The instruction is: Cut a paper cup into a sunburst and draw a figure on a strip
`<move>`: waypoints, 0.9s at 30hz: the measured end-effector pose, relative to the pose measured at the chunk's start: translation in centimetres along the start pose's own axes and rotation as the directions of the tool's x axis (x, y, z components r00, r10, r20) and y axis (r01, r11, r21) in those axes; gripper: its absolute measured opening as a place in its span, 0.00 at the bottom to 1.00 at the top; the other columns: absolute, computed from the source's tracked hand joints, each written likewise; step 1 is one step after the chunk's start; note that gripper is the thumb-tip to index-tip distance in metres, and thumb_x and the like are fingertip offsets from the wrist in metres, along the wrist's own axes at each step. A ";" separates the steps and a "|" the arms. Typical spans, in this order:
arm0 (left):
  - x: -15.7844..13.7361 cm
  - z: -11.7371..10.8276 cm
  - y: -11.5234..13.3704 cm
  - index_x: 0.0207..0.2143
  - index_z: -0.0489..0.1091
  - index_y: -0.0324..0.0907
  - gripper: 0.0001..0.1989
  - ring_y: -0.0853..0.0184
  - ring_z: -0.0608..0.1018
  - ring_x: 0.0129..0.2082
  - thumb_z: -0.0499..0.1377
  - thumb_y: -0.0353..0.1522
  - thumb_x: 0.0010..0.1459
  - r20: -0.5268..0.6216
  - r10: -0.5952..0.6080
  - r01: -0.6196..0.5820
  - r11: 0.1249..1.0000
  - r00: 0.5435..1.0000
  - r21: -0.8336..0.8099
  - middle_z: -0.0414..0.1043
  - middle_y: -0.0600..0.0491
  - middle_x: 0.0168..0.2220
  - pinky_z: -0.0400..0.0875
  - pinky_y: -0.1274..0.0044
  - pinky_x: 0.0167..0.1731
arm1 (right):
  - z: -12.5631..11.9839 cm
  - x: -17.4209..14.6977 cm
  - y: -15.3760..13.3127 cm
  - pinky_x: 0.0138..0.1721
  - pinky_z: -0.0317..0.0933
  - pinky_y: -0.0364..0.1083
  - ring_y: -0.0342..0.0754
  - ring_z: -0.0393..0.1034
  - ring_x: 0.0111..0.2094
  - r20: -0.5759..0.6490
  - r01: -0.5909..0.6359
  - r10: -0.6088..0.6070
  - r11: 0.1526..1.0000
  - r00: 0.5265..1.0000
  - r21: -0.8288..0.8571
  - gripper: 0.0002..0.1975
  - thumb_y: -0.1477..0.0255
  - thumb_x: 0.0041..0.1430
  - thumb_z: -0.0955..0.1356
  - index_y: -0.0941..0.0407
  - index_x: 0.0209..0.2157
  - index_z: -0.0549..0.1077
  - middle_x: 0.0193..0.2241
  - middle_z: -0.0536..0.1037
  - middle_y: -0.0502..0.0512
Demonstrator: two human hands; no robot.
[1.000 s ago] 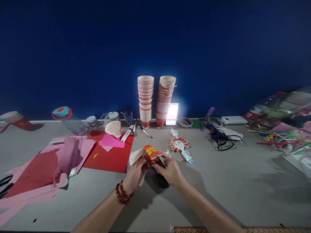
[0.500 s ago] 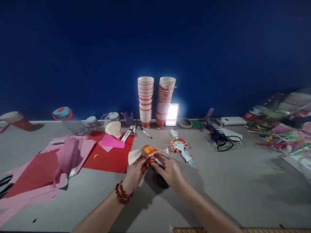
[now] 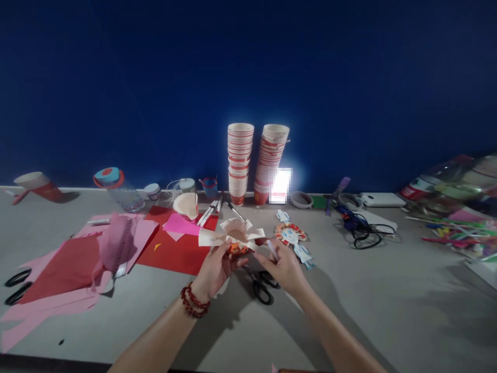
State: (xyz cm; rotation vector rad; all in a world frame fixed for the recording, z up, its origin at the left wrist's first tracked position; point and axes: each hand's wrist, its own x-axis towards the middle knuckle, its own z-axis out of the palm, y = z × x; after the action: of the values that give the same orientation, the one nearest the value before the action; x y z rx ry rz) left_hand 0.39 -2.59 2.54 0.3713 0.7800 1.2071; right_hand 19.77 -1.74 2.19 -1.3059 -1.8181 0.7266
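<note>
My left hand (image 3: 215, 269) is closed round the lower part of a paper cup (image 3: 235, 231) whose wall is cut into strips that flare outward. Its white inside faces up, and orange-red shows near my fingers. In my right hand (image 3: 285, 267) is a slim white pen (image 3: 273, 250), held at the cup's right side; those fingers are also at a cup strip, though whether they pinch it I cannot tell. Black-handled scissors (image 3: 262, 292) lie on the table just below my hands. To the right rests a paper figure (image 3: 290, 235) with a drawn face and a fringed orange-white rim.
Two tall stacks of paper cups (image 3: 240, 150) stand at the back. Red paper (image 3: 166, 259) and pink sheets (image 3: 77, 300) lie left, with a second pair of scissors (image 3: 17, 286). Tape rolls (image 3: 302, 200), a black cable (image 3: 361, 230) and plastic bottles (image 3: 435, 181) are right.
The cup has tipped so its open, cut side faces up instead of its printed side. My right hand has shifted right, uncovering more of the scissors. The view has turned slightly left.
</note>
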 end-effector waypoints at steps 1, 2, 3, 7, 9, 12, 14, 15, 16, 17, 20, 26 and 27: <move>0.0 0.1 0.1 0.36 0.73 0.37 0.08 0.62 0.80 0.38 0.63 0.34 0.59 0.008 -0.017 0.017 1.000 1.000 0.011 0.78 0.47 0.37 0.79 0.70 0.36 | 0.4 -0.1 0.1 0.22 0.56 0.41 0.42 0.61 0.20 0.021 -0.016 0.015 1.000 1.000 0.024 0.14 0.62 0.58 0.69 0.56 0.40 0.76 0.23 0.71 0.48; 0.0 0.1 0.1 0.37 0.73 0.37 0.09 0.62 0.80 0.38 0.62 0.35 0.60 0.023 -0.030 0.029 0.999 0.999 0.013 0.78 0.46 0.38 0.78 0.71 0.36 | 0.7 -0.1 0.2 0.20 0.54 0.40 0.42 0.59 0.19 0.040 -0.033 0.031 0.997 0.999 0.064 0.13 0.62 0.57 0.69 0.57 0.37 0.76 0.22 0.71 0.48; 0.0 0.1 0.2 0.37 0.73 0.37 0.11 0.62 0.80 0.39 0.62 0.37 0.60 0.049 -0.038 0.038 0.999 0.998 0.006 0.78 0.45 0.39 0.78 0.72 0.37 | 0.9 -0.1 0.2 0.20 0.54 0.40 0.41 0.59 0.19 0.057 -0.049 0.043 0.992 0.997 0.115 0.13 0.61 0.56 0.70 0.57 0.34 0.75 0.22 0.71 0.48; 0.1 0.0 -0.1 0.37 0.73 0.39 0.16 0.64 0.80 0.39 0.66 0.43 0.55 0.159 -0.006 0.019 0.997 0.987 -0.077 0.77 0.48 0.38 0.76 0.73 0.40 | 1.4 -0.2 0.0 0.24 0.61 0.41 0.43 0.65 0.22 0.108 -0.096 0.065 0.947 0.992 0.307 0.15 0.58 0.57 0.69 0.56 0.29 0.73 0.25 0.74 0.50; 0.0 0.1 -0.4 0.36 0.73 0.41 0.17 0.66 0.79 0.37 0.69 0.43 0.51 0.171 0.033 -0.016 0.995 0.985 -0.099 0.76 0.51 0.35 0.75 0.74 0.39 | 1.4 -0.3 -0.3 0.29 0.65 0.43 0.46 0.70 0.26 0.155 -0.110 0.056 0.925 0.986 0.365 0.16 0.57 0.59 0.68 0.56 0.32 0.74 0.26 0.77 0.52; -0.2 0.4 -0.6 0.37 0.74 0.40 0.19 0.68 0.77 0.33 0.70 0.44 0.49 0.164 0.033 -0.019 0.996 0.986 -0.085 0.75 0.52 0.33 0.73 0.76 0.34 | 1.4 -0.6 -0.8 0.38 0.68 0.47 0.51 0.74 0.34 0.201 -0.088 0.009 0.918 0.980 0.387 0.17 0.56 0.61 0.67 0.56 0.35 0.76 0.32 0.81 0.55; -0.2 0.5 -0.6 0.38 0.75 0.39 0.21 0.69 0.76 0.31 0.70 0.45 0.49 0.140 0.000 0.011 0.997 0.990 -0.077 0.75 0.52 0.32 0.73 0.76 0.32 | 1.4 -0.7 -0.8 0.40 0.68 0.47 0.52 0.75 0.35 0.217 -0.078 -0.006 0.925 0.976 0.373 0.17 0.56 0.63 0.66 0.56 0.36 0.77 0.33 0.82 0.54; -0.2 0.5 -0.6 0.38 0.74 0.39 0.21 0.69 0.76 0.30 0.70 0.45 0.49 0.123 -0.013 0.023 0.997 0.992 -0.077 0.75 0.52 0.32 0.73 0.76 0.32 | 1.4 -0.7 -0.8 0.40 0.68 0.47 0.51 0.75 0.35 0.217 -0.078 -0.002 0.931 0.976 0.357 0.18 0.56 0.63 0.65 0.56 0.36 0.77 0.33 0.81 0.54; -0.1 0.4 -0.6 0.38 0.74 0.39 0.21 0.69 0.76 0.30 0.70 0.45 0.49 0.102 -0.019 0.027 0.997 0.995 -0.074 0.75 0.52 0.31 0.73 0.76 0.32 | 1.4 -0.6 -0.6 0.39 0.68 0.46 0.51 0.75 0.34 0.210 -0.080 0.008 0.938 0.978 0.338 0.18 0.56 0.62 0.66 0.56 0.36 0.76 0.32 0.81 0.53; 0.0 0.3 -0.5 0.38 0.74 0.39 0.20 0.69 0.76 0.30 0.70 0.44 0.49 0.082 -0.016 0.022 0.997 0.997 -0.068 0.75 0.53 0.31 0.73 0.76 0.32 | 1.5 -0.6 -0.5 0.38 0.68 0.46 0.51 0.75 0.33 0.199 -0.082 0.018 0.946 0.980 0.315 0.18 0.56 0.62 0.66 0.56 0.37 0.76 0.31 0.81 0.53; 0.3 -0.2 -0.6 0.37 0.73 0.39 0.17 0.71 0.75 0.27 0.70 0.39 0.49 0.058 0.017 -0.015 0.999 0.998 -0.037 0.73 0.55 0.27 0.74 0.76 0.31 | 1.6 -0.4 0.0 0.34 0.68 0.45 0.50 0.72 0.31 0.147 -0.063 0.025 0.964 0.989 0.257 0.17 0.56 0.61 0.66 0.56 0.35 0.75 0.28 0.79 0.52; 0.5 -0.5 -0.9 0.43 0.71 0.42 0.16 0.68 0.77 0.32 0.68 0.35 0.53 0.050 0.151 -0.149 0.988 0.987 -0.025 0.75 0.55 0.31 0.75 0.71 0.38 | 0.5 -1.6 -1.2 0.28 0.63 0.43 0.45 0.66 0.25 -0.331 0.123 -0.091 0.989 0.939 0.076 0.08 0.65 0.62 0.66 0.55 0.36 0.70 0.28 0.74 0.53; 0.4 -0.4 -1.0 0.44 0.71 0.43 0.17 0.68 0.78 0.35 0.68 0.35 0.53 0.054 0.178 -0.178 0.984 0.982 -0.008 0.76 0.53 0.36 0.74 0.70 0.41 | 0.3 -2.0 -1.6 0.26 0.61 0.42 0.44 0.66 0.24 -0.359 0.175 -0.145 0.983 0.922 0.050 0.07 0.66 0.62 0.66 0.55 0.37 0.70 0.28 0.74 0.53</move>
State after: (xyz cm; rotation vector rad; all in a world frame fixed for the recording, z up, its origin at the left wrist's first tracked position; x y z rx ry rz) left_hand 0.83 -2.60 1.53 0.4769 0.7089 1.3602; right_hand 19.03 -4.13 2.80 -1.1348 -1.5626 0.4374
